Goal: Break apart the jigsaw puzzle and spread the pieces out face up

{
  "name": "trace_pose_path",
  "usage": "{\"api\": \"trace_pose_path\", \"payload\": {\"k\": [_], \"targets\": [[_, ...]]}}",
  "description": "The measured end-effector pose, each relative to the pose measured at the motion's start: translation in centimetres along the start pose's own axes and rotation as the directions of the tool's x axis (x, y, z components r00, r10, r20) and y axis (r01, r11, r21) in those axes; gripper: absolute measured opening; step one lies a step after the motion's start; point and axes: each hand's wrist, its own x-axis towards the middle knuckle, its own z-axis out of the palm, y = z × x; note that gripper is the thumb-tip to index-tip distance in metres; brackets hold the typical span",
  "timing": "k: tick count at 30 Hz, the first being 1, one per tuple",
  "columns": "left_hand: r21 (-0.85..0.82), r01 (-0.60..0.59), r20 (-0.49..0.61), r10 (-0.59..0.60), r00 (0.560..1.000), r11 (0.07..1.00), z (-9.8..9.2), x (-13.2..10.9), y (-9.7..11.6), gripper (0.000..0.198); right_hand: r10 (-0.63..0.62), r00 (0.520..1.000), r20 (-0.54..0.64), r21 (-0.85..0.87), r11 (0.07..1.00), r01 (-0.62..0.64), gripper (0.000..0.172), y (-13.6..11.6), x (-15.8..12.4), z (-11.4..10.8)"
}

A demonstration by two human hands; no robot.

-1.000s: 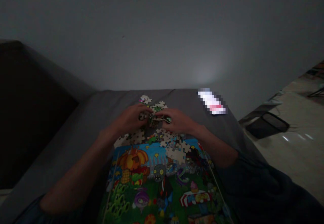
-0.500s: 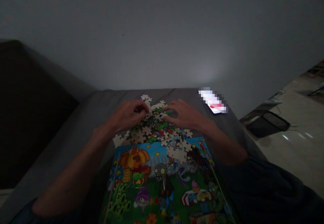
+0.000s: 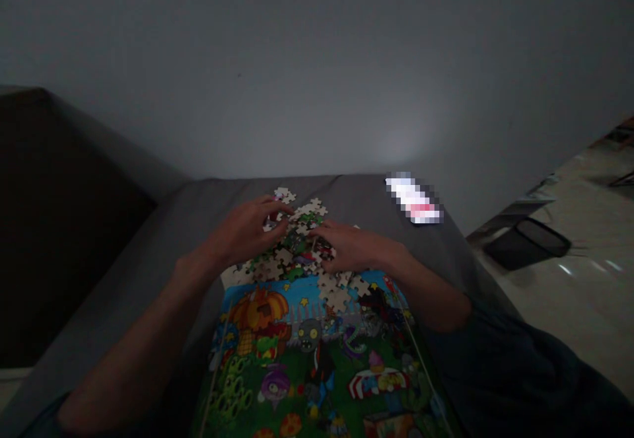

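Jigsaw pieces (image 3: 297,253) heap on a grey sofa (image 3: 430,259) under the left hand (image 3: 245,230) and right hand (image 3: 351,248); neither grip's hold can be told.

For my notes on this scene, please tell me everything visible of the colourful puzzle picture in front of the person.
The colourful puzzle picture looks like a flat printed card or box lid; I cannot tell which. It shows a cartoon zombie head, an orange pumpkin, green plants and a red-and-white striped stall under a blue sky with yellow stars. It lies on grey fabric, running out of view at the bottom. Loose jigsaw pieces overlap its upper edge.
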Motion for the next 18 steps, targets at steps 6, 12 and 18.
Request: {"api": "trace_pose_path", "payload": {"k": [6,12,18], "targets": [[-0.089,0.004,0.119,0.007,0.993,0.996,1.0,-4.3,1.5,0.038,-0.002,0.987,-0.161,-0.049,0.999,-0.006,0.038,1.3,1.2,0.2],[0.035,0.036,0.093,-0.039,0.995,0.999,2.7,-8.0,0.4,0.043,0.014,0.983,-0.185,-0.086,0.996,-0.031,0.077,1.8,-0.5,-2.5],[0.026,0.001,0.168,-0.006,0.986,1.000,4.4,-8.3,1.2,0.041,-0.099,0.992,0.079,-0.021,0.995,0.101,0.141,-0.5,-1.9,-1.2]]}}
